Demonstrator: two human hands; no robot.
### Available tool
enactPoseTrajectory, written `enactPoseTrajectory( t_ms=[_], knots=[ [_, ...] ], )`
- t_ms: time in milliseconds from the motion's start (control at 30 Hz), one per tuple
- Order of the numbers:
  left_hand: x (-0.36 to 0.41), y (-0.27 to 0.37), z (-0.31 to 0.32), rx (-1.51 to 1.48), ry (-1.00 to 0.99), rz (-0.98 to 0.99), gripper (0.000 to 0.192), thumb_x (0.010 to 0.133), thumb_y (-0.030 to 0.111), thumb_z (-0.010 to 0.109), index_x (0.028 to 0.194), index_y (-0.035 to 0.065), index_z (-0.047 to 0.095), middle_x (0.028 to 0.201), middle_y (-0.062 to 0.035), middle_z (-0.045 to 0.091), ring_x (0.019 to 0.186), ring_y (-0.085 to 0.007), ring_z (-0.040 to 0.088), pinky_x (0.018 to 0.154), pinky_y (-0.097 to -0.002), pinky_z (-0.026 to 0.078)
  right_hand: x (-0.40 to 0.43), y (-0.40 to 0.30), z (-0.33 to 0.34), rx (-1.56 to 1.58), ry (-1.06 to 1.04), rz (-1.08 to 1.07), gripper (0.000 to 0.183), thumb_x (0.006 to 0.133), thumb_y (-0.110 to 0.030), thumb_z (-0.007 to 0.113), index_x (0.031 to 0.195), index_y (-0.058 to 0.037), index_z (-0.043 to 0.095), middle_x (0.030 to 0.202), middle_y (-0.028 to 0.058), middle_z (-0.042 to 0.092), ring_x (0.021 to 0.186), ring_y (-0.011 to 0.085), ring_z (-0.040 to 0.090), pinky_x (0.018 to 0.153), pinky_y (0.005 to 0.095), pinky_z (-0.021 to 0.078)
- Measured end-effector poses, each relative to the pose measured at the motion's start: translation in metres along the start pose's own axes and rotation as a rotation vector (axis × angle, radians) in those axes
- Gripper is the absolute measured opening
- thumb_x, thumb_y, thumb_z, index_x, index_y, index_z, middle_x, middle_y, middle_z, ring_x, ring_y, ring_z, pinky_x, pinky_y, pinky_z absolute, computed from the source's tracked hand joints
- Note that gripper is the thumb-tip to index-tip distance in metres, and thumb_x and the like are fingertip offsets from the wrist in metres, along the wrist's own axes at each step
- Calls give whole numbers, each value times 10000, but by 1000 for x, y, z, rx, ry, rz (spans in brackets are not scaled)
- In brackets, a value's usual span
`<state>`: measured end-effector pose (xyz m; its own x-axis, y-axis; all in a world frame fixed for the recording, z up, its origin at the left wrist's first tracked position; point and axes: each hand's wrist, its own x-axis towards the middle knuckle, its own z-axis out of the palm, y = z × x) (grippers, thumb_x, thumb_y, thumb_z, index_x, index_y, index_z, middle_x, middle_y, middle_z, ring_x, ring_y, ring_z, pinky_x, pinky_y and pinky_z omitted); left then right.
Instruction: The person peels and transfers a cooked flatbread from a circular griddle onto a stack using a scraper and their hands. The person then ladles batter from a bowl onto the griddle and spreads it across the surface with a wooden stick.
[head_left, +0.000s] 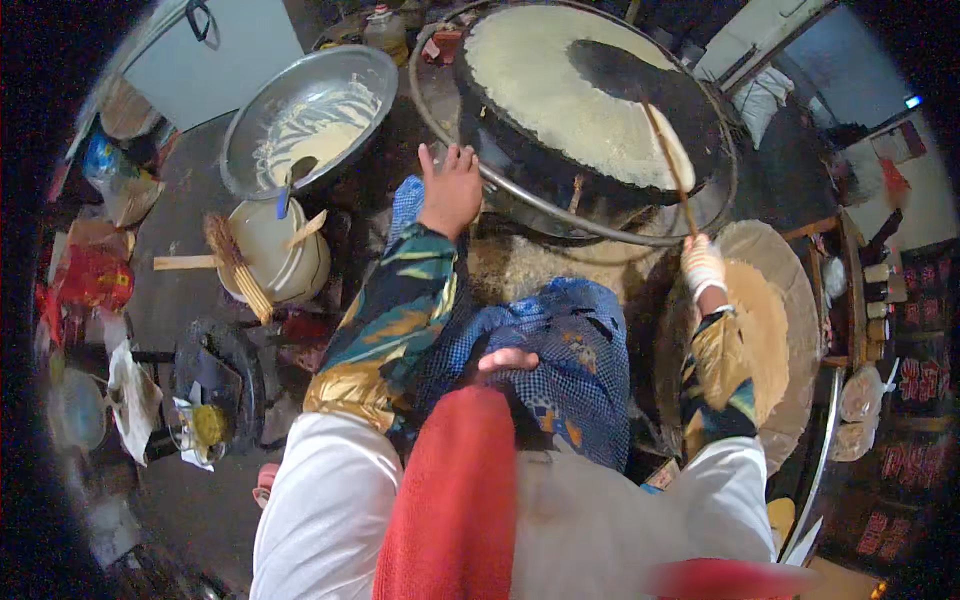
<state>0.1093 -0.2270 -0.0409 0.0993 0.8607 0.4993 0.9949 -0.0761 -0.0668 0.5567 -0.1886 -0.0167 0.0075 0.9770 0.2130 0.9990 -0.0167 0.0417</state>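
My right hand (703, 264), in a pale striped glove, grips the lower end of a thin wooden stick (679, 189). The stick reaches over a large round black griddle (622, 69), along a thick ridge of pale batter (671, 154). A layer of batter (536, 82) covers much of the griddle, with a dark bare patch at the middle and right. My left hand (452, 191) holds nothing; its fingers are apart beside the metal hoop (555, 213) around the griddle. Whether it touches the hoop, I cannot tell.
Left of my hand sits a metal basin (240, 161) with batter and a blue-handled ladle (283, 201). Below it, a whisk brush (244, 270) lies across a pale bucket (319, 259). A wide round tray (799, 360) with tan contents stands at right, under my right forearm.
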Motion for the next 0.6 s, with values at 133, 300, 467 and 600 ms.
enactPoseTrajectory(
  t_ms=[133,300,467,600],
  knots=[
    [-1,11,-24,-68,27,-12,295,787,151,505,1037,34,610,1224,-122,487,1194,-319,405,962,-686,184,-2,-27,-21,-19,-36,-143,297,906,-348,430,879,-64,513,747,239,609,728,431,587,662,532,456],
    [-14,118,-43,-300,136,292,368,797,162,454,1079,-46,567,1167,-179,539,1194,-324,434,1045,-608,160,6,-19,-18,-19,-63,53,294,906,-349,425,929,-74,525,745,229,617,735,423,596,700,523,463],
    [-34,117,-35,-95,-50,280,471,819,170,401,1200,-93,488,1246,-197,505,1256,-311,388,1072,-599,101,-18,-61,-16,-37,-48,-188,271,887,-348,453,836,-96,536,673,228,598,656,438,579,608,544,451],
    [-26,111,-43,-23,-54,309,452,817,162,408,1171,-99,511,1231,-217,511,1234,-322,415,1081,-579,111,12,-22,-5,-72,-68,45,293,910,-347,421,912,-73,523,777,210,624,736,410,596,680,499,473]
  ],
)
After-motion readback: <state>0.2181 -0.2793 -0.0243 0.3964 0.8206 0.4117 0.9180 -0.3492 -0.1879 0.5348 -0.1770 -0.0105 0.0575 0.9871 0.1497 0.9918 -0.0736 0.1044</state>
